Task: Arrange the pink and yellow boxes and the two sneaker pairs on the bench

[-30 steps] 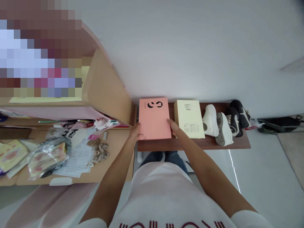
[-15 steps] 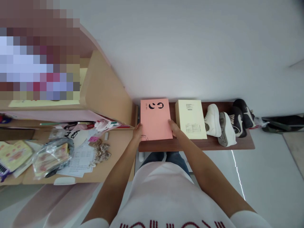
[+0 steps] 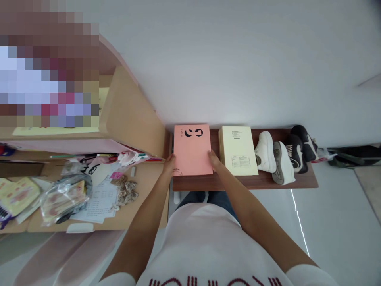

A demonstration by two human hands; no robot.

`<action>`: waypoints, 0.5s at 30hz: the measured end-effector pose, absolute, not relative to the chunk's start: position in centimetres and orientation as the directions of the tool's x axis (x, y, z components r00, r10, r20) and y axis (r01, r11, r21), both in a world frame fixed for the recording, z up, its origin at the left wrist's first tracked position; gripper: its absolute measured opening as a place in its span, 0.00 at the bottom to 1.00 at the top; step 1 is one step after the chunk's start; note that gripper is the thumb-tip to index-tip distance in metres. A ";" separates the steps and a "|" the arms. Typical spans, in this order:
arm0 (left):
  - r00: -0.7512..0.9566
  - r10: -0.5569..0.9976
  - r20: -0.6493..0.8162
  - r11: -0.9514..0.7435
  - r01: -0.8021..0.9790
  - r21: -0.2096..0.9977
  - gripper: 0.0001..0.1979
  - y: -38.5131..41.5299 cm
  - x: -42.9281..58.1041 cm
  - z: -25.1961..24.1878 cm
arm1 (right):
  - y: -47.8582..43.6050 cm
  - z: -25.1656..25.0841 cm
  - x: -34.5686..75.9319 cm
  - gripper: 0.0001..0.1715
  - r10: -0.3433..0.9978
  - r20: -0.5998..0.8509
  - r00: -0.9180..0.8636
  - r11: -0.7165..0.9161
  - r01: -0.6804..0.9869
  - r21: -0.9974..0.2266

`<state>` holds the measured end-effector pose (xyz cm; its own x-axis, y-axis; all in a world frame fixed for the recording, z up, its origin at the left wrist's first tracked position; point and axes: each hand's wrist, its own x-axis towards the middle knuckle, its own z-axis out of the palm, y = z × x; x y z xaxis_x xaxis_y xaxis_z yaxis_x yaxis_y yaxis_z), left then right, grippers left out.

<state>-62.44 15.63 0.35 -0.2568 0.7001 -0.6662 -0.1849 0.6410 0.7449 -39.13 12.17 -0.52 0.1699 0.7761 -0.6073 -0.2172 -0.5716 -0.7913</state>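
Now the pink box [image 3: 193, 150] lies flat at the left end of the brown bench [image 3: 256, 182], its far edge against the white wall, a black mark printed near that edge. Compared with half a second ago it sits a touch further left, so the strip of bare bench between it and the cream box [image 3: 237, 150] is slightly wider; the hands are at the same edges as before.

Much of the grip is hard to read. The box's near corners are covered by the hands, and whether any fingers curl underneath cannot be made out. The small print on both boxes is too fine to read.

The left hand [image 3: 169, 165] clasps the box's left edge close to the near corner, and the right hand [image 3: 214, 161] is pressed along its right edge, so the box is held between them. Right of the cream box stand white shoes [image 3: 264, 151] and then black shoes [image 3: 300, 145]. A cluttered desk [image 3: 143, 190] adjoins the bench on the left.
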 end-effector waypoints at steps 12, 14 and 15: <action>-0.131 0.944 -0.302 0.325 0.217 0.921 0.25 17.9 -57.1 4.4 | 9.2 4.9 -33.2 0.38 0.706 -0.648 0.285 -0.603 -0.236 -0.762; -0.037 0.942 -0.335 0.334 0.220 0.916 0.27 17.0 -54.3 5.2 | 8.4 5.9 -30.5 0.35 0.699 -0.658 0.280 -0.602 -0.265 -0.753; 0.004 0.933 -0.360 0.350 0.217 0.911 0.27 16.3 -52.7 5.5 | 8.0 6.4 -29.2 0.34 0.693 -0.660 0.291 -0.601 -0.272 -0.751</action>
